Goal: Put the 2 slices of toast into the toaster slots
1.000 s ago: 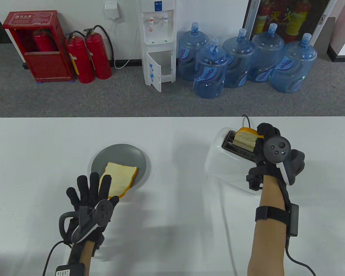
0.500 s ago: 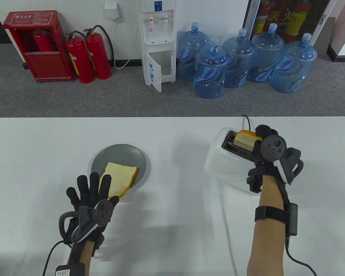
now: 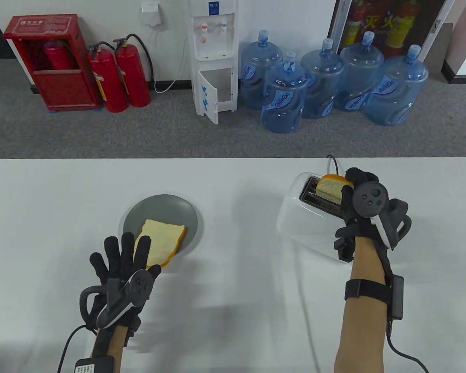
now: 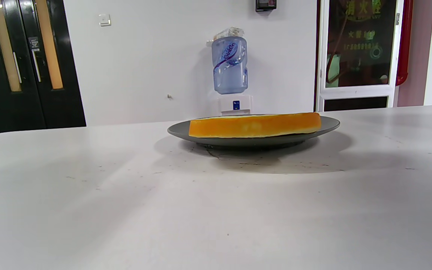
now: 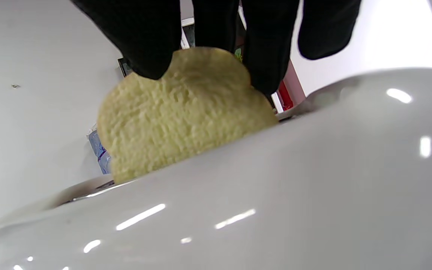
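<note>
A white toaster (image 3: 295, 221) stands at the right of the table. One toast slice (image 3: 331, 187) stands upright, partly down in a toaster slot. My right hand (image 3: 353, 190) pinches its top edge from above; in the right wrist view the fingers (image 5: 141, 41) clamp the slice (image 5: 178, 116) over the toaster's glossy shell (image 5: 276, 195). The second slice (image 3: 164, 239) lies flat on a grey plate (image 3: 159, 210) at the left. My left hand (image 3: 120, 258) rests on the table in front of the plate, fingers spread straight, empty. In the left wrist view the slice (image 4: 255, 125) shows on the plate (image 4: 328, 123).
The toaster's white cord (image 3: 306, 307) runs down the table toward the front edge, left of my right forearm. A black cable (image 3: 334, 163) leaves the toaster's back. Beyond the table's far edge stand water jugs (image 3: 283, 101) and fire extinguishers (image 3: 118, 77).
The right hand has lowered the slice a little deeper into the toaster slot. The left hand and the plate have not moved.
</note>
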Action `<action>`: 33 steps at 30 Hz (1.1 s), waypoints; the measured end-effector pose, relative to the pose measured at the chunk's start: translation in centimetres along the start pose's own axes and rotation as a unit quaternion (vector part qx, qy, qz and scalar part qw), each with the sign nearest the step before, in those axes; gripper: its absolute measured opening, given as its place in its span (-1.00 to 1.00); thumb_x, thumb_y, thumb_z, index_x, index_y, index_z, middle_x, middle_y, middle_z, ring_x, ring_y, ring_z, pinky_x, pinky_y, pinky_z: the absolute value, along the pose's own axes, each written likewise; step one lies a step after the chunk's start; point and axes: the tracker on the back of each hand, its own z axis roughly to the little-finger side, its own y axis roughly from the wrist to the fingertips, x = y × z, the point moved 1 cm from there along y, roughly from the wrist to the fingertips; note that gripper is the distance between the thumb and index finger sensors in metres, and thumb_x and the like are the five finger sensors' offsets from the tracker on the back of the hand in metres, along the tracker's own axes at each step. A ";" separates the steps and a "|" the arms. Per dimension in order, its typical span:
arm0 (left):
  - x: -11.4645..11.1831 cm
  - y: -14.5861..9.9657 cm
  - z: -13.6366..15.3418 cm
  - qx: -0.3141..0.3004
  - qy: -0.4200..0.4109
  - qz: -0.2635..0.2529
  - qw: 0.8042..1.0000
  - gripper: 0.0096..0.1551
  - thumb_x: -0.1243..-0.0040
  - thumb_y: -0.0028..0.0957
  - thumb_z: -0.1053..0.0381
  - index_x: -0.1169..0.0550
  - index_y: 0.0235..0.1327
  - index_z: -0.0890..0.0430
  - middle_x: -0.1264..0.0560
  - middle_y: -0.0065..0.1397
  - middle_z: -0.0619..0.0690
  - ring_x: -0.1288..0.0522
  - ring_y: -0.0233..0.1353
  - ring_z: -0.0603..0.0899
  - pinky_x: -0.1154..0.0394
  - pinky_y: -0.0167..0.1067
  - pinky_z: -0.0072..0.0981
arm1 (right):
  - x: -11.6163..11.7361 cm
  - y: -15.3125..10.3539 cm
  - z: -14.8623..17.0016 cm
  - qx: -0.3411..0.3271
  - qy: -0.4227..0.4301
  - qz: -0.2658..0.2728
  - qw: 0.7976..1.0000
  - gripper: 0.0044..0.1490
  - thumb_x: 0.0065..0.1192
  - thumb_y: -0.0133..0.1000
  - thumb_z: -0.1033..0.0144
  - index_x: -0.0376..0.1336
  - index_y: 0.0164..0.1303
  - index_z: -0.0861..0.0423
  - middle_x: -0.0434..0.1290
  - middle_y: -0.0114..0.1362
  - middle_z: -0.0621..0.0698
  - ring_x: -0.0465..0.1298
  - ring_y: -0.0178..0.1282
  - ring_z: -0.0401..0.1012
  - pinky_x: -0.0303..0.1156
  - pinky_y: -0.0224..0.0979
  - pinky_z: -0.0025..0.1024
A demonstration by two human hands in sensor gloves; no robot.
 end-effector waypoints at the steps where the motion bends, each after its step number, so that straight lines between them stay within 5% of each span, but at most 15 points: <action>1: 0.0 0.0 0.0 0.000 0.000 0.000 1.000 -0.16 0.45 0.16 -0.40 0.15 0.74 -0.24 0.22 0.83 0.02 0.35 0.72 0.36 0.32 0.48 0.36 | 0.0 0.0 0.0 0.000 0.000 0.000 1.000 -0.41 0.20 0.45 0.16 0.13 0.69 -0.17 0.20 0.79 0.11 0.41 0.68 0.16 0.20 0.64 0.36; 7: 0.0 0.0 -0.1 -0.005 -0.002 -0.003 1.000 -0.16 0.45 0.16 -0.40 0.14 0.74 -0.24 0.21 0.83 0.02 0.35 0.72 0.36 0.32 0.49 0.36 | -0.5 -0.3 0.1 -0.017 0.023 -0.032 0.999 -0.33 0.09 0.47 -0.03 0.07 0.79 -0.13 0.05 0.88 0.15 0.32 0.74 0.20 0.13 0.65 0.41; 21: 0.1 -0.4 -1.2 -0.027 -0.008 -0.013 1.000 -0.15 0.45 0.16 -0.40 0.14 0.74 -0.24 0.22 0.83 0.03 0.35 0.72 0.36 0.32 0.49 0.36 | -6.5 -2.4 -0.8 -0.032 0.049 0.025 0.998 -0.23 0.02 0.48 -0.10 -0.04 0.89 -0.15 -0.04 0.94 0.16 0.22 0.78 0.28 0.09 0.66 0.43; 33: 0.0 -0.6 -2.0 -0.045 -0.008 -0.015 0.999 -0.16 0.45 0.16 -0.40 0.14 0.74 -0.24 0.22 0.83 0.02 0.35 0.72 0.36 0.32 0.49 0.36 | -9.3 -6.4 -3.7 -0.143 0.060 0.075 0.985 -0.20 0.01 0.47 -0.12 -0.08 0.90 -0.15 -0.07 0.94 0.15 0.19 0.80 0.27 0.08 0.67 0.43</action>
